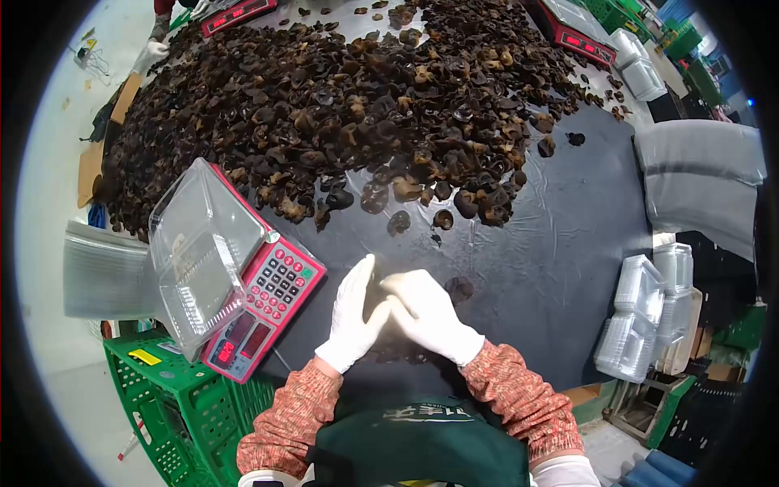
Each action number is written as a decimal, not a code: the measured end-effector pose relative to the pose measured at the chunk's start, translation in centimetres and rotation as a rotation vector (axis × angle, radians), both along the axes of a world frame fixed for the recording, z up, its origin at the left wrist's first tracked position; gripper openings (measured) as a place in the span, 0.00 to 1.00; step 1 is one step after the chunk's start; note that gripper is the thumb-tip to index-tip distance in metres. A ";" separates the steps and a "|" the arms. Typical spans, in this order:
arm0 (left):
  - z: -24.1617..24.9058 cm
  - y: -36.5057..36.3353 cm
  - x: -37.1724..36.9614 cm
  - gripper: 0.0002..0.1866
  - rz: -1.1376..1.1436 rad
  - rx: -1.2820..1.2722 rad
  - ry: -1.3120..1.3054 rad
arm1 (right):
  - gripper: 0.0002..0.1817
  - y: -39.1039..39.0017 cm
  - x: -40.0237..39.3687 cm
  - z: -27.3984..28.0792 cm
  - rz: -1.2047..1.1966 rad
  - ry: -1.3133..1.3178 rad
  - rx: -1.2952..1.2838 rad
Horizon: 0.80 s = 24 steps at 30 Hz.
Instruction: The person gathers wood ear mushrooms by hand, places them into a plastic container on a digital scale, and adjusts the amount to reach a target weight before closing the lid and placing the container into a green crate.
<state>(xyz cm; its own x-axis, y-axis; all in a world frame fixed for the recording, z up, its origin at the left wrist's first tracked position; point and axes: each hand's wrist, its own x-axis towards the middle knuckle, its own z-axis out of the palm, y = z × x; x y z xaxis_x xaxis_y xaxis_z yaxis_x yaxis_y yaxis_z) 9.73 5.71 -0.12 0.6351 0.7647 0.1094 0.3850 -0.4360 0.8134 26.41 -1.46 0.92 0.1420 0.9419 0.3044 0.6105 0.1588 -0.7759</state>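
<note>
My left hand [353,316], in a white glove, is held over the dark tabletop [560,268] with its fingers stretched out and nothing visible in it. Facing it, my right hand [432,316] wears a white glove too; its fingers are bent toward the left hand, and no item shows in them. The thumbs come close together or touch. Just right of my right hand lies a piece of wood ear mushroom [459,290]. Beyond both hands spreads a big heap of wood ear mushrooms [341,122]. To the left, a red scale [280,284] carries a clear plastic box [207,252].
Stacked clear lids [105,272] and green crates [174,381] stand left. On the right are a plastic stack [702,170] and clear boxes [637,316]. Two more scales sit at the far edge, where another person's gloved hand [154,50] shows.
</note>
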 end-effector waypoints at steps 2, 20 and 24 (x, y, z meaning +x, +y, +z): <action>-0.1 -0.1 -1.0 0.34 -0.035 -0.095 -0.016 | 0.12 -0.4 -0.1 0.4 0.042 0.004 0.038; -0.8 -0.2 -2.1 0.41 -0.073 0.063 -0.064 | 0.10 3.3 7.8 5.4 0.066 0.345 -0.387; -1.0 -0.2 -2.1 0.42 -0.082 0.029 -0.069 | 0.15 4.2 8.9 2.4 -0.111 -0.190 0.058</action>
<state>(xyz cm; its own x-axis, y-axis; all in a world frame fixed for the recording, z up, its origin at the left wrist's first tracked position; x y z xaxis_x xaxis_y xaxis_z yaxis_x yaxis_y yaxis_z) 7.67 5.50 -1.07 0.6854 0.7064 0.1764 0.2910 -0.4878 0.8230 35.26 2.72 3.28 0.1786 0.9038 0.3890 0.7610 0.1237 -0.6368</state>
